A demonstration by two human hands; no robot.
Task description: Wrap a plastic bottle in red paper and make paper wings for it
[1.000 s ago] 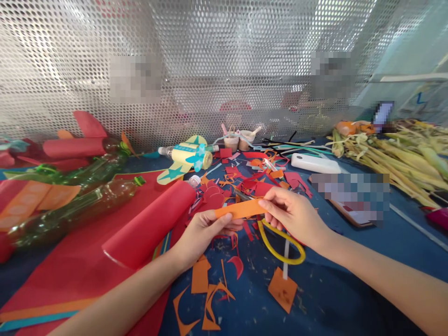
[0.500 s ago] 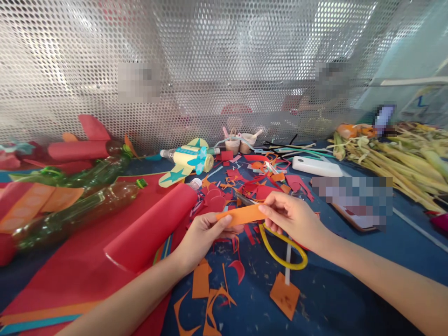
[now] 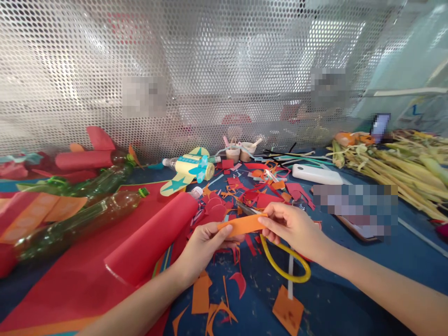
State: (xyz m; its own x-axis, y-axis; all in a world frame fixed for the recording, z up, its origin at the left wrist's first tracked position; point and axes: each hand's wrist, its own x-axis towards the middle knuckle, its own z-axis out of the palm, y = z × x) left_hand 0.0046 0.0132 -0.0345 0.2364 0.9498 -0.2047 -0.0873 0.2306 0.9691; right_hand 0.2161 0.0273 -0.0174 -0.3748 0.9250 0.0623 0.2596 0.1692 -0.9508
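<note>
An orange paper strip (image 3: 245,225) is stretched between my two hands above the blue table. My left hand (image 3: 208,240) pinches its left end, thumb on top. Its right end is gripped between the thumb and fingers of my right hand (image 3: 289,226). Behind the strip, scissors (image 3: 247,208) lie partly hidden among red paper scraps (image 3: 215,210). Under my right hand is a yellow ring (image 3: 285,266), with a square of orange paper (image 3: 288,310) below it. Orange offcuts (image 3: 217,312) lie nearer me. A bottle wrapped in red paper (image 3: 154,238) rests left of my left hand.
A yellow bottle plane with blue stars (image 3: 191,168) and two small cups (image 3: 233,153) stand farther back. Green plastic bottles (image 3: 80,221) lie at left on red paper. A white device (image 3: 317,174), a phone (image 3: 353,214) and corn husks (image 3: 402,163) are at right. Perforated metal (image 3: 224,70) closes the back.
The whole view has shifted slightly, so most things sit a little lower. Both hands keep hold of the orange strip, with hardly any change in grip.
</note>
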